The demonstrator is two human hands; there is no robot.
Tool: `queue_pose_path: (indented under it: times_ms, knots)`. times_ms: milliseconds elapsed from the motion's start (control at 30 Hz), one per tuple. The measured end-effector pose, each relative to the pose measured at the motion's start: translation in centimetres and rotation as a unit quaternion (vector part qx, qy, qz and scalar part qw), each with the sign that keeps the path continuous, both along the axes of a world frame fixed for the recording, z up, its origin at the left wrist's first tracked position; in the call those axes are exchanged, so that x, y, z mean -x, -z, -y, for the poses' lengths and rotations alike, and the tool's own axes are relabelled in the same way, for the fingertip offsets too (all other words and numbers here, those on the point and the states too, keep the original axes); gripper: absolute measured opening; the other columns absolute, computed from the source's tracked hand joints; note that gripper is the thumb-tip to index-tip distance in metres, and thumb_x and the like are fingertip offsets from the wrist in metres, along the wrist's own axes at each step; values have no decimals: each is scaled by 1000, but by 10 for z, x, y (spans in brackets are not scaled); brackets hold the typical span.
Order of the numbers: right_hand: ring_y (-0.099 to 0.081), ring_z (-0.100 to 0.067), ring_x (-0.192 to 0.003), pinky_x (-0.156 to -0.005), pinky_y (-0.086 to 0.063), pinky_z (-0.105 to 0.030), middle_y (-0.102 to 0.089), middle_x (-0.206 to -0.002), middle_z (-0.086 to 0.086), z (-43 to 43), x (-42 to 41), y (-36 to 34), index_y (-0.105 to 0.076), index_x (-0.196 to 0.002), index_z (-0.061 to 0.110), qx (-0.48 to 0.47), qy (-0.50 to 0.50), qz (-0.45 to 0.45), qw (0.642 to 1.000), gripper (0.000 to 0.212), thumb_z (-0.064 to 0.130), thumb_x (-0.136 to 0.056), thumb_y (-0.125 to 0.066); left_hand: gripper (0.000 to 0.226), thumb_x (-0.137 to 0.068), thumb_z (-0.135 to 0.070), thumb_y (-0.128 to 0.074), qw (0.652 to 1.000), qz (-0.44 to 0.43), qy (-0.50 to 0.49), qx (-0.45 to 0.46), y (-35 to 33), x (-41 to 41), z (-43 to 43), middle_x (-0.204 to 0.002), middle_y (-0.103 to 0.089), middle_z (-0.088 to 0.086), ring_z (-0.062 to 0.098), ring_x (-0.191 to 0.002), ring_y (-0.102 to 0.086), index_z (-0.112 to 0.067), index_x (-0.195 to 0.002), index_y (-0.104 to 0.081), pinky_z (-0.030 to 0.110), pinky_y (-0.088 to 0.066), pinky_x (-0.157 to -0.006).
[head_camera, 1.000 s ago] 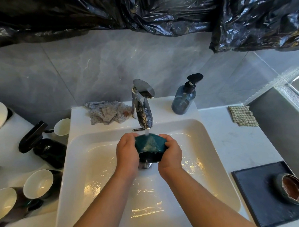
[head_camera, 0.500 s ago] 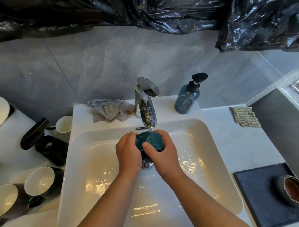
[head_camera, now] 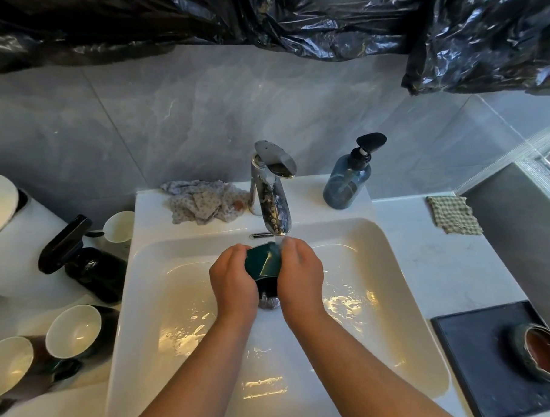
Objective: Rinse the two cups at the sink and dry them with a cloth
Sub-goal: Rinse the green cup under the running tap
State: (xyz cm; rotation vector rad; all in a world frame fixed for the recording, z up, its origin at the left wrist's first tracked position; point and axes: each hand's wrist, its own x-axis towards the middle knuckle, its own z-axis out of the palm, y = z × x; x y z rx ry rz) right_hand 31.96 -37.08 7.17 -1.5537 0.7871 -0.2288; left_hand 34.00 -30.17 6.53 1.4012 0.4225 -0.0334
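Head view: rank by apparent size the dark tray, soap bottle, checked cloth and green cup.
1. dark tray
2. soap bottle
3. checked cloth and green cup: alike, and the cup is partly hidden, so unranked.

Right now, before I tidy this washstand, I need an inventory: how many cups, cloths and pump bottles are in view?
Cups: 5 (green cup, brown cup, white mug, two white-lined cups)
Cloths: 2 (patterned cloth, checked cloth)
Pump bottles: 2 (blue bottle, black bottle)
Total: 9
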Motion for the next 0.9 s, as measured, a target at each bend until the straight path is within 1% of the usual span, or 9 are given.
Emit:
queue_pose_path:
  times_ms: [67, 167, 333, 433, 533, 600, 700, 767, 900]
  knots:
    - [-62, -17, -77, -66, -53, -38, -64, -76, 2, 2, -3, -1, -65, -77, 19, -15, 14, -5, 1000, 33, 25, -98, -41, 28, -97, -4, -46, 1000, -10, -11, 13, 3, -1, 1, -67, -55, 7, 12, -58, -55, -4, -73, -60, 17, -43, -43]
    - [-64, -16, -83, -70, -57, -36, -66, -86, -2, 5, -3, -3, -68, -88, 19, -46, 21, 0, 999, 34, 19, -100, -36, 32, -96, -2, -45, 999, -12, -11, 32, 4, -5, 1, -63, -56, 4, 9, -55, -56, -7, -67, -59, 18, -44, -44]
    - [-57, -15, -69, -51, -49, -22, -59, -78, -6, 14, 1, -4, -62, -86, 8, -139, 37, 32, 989, 28, 2, -94, -36, 29, -94, 0, -44, 1000, -15, -7, 20, 1, -8, 0, -61, -53, 4, 8, -51, -53, -3, -68, -57, 17, -42, -43]
    - [-61, -22, -81, -60, -50, -28, -65, -84, -10, 20, 4, -1, -66, -87, 8, -198, 52, 31, 978, 30, 0, -90, -37, 33, -95, -5, -46, 999, -33, -6, 39, 1, -8, -3, -60, -54, 2, 11, -53, -55, -9, -64, -58, 18, -44, -46]
    - [-67, -31, -93, -78, -56, -38, -73, -95, -15, 28, 7, 2, -73, -98, 5, -253, 23, 10, 967, 33, 7, -93, -41, 28, -86, -22, -51, 997, -62, -1, 56, 2, -9, -6, -67, -56, 7, 28, -69, -54, -16, -60, -59, 30, -46, -60]
    - [-68, -33, -103, -90, -58, -45, -74, -109, -17, 32, 9, 1, -73, -109, 8, -278, -2, -43, 960, 33, 21, -96, -46, 25, -82, -30, -52, 995, -76, 8, 65, 0, -9, -6, -74, -58, 12, 30, -74, -55, -17, -63, -59, 35, -47, -64]
    - [-68, -35, -105, -87, -59, -53, -71, -115, -16, 36, 11, -3, -68, -117, 18, -307, -54, -134, 941, 42, 45, -100, -41, 26, -93, -26, -50, 994, -81, 24, 69, 0, -9, -3, -76, -57, 13, 28, -75, -56, -14, -71, -58, 33, -48, -61]
    - [-69, -36, -102, -86, -59, -53, -72, -112, -17, 39, 10, -7, -66, -118, 19, -339, -63, -148, 927, 49, 54, -101, -37, 27, -96, -27, -49, 992, -95, 35, 72, 1, -8, 0, -80, -60, 12, 30, -78, -59, -15, -73, -59, 35, -50, -64]
    - [-70, -31, -98, -83, -61, -47, -73, -107, -14, 45, 10, -15, -66, -112, 21, -328, -81, -147, 930, 50, 57, -102, -33, 31, -95, -40, -47, 981, -159, 79, 72, 2, -9, 6, -100, -72, 14, 34, -97, -68, -19, -90, -70, 47, -58, -85]
